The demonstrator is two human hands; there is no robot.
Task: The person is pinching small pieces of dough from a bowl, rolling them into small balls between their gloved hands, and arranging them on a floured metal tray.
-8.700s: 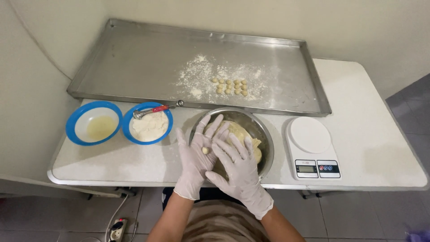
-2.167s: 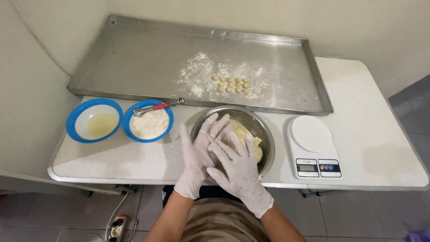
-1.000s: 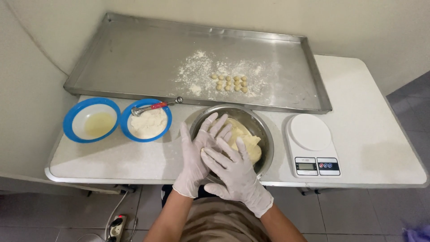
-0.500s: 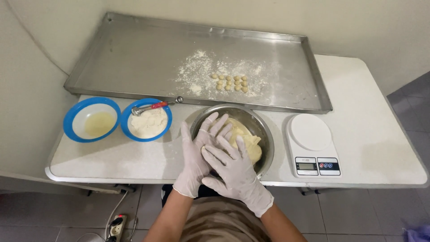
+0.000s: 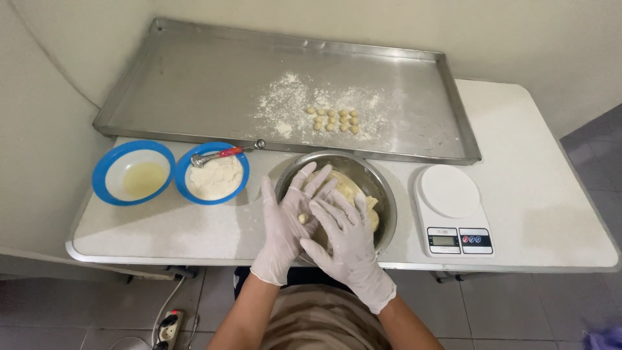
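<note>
Still both hands (image 5: 317, 223) roll the dough ball (image 5: 302, 218) over the bowl (image 5: 382, 194).

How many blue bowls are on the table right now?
2. One blue bowl with yellowish liquid sits at the table's left end; the other blue bowl, holding flour and a spoon, is beside it, left of the metal bowl.

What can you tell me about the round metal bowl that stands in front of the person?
The round, shiny metal bowl stands upright on the white table, at its near edge, between the blue bowl of white flour and the white kitchen scale. It holds a pale yellow lump of dough. The gloved left hand and right hand hide its near-left part.
</note>
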